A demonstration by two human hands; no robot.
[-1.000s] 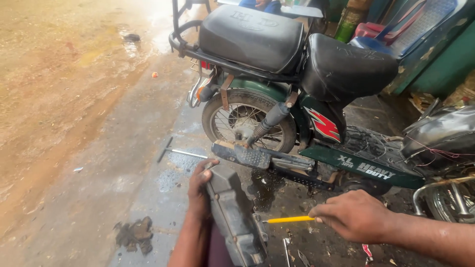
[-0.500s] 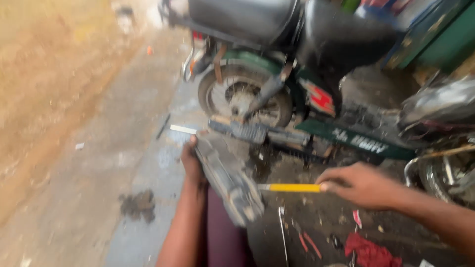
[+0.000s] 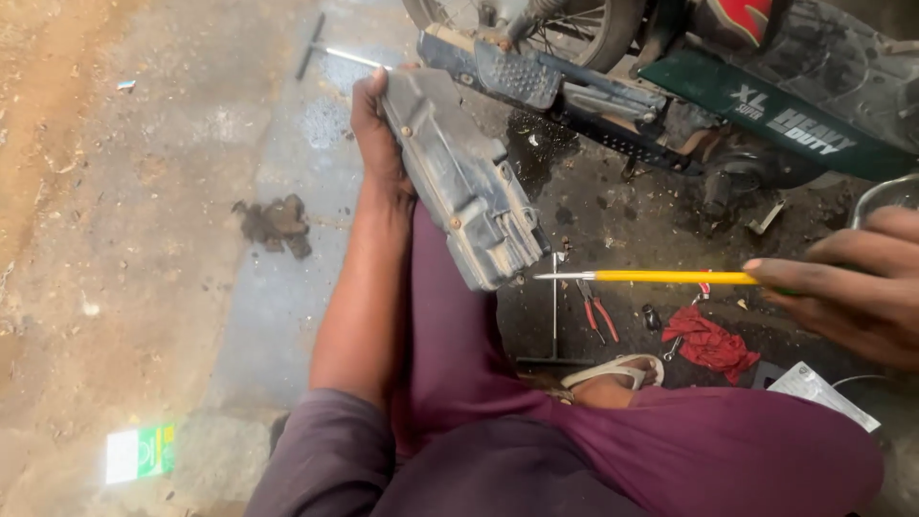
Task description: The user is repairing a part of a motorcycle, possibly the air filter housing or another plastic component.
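Left hand (image 3: 378, 144) gripped grey cover (image 3: 459, 182); right hand (image 3: 847, 292) closed on yellow screwdriver (image 3: 670, 277), tip touching cover

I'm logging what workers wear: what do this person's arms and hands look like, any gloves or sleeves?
Both hands are bare, no gloves. The left hand shows no rings; its forearm is uncovered up to a purple sleeve bunched near the elbow. The right hand enters at the frame edge, sleeve not visible.

Count: one grey engine cover (image 3: 464, 177) against the left-hand fingers, one yellow screwdriver (image 3: 661, 277) pinched by the right-hand fingers. Below that screwdriver: one pair of red pliers (image 3: 598, 313), one red rag (image 3: 709, 339), one sandal (image 3: 613, 371).
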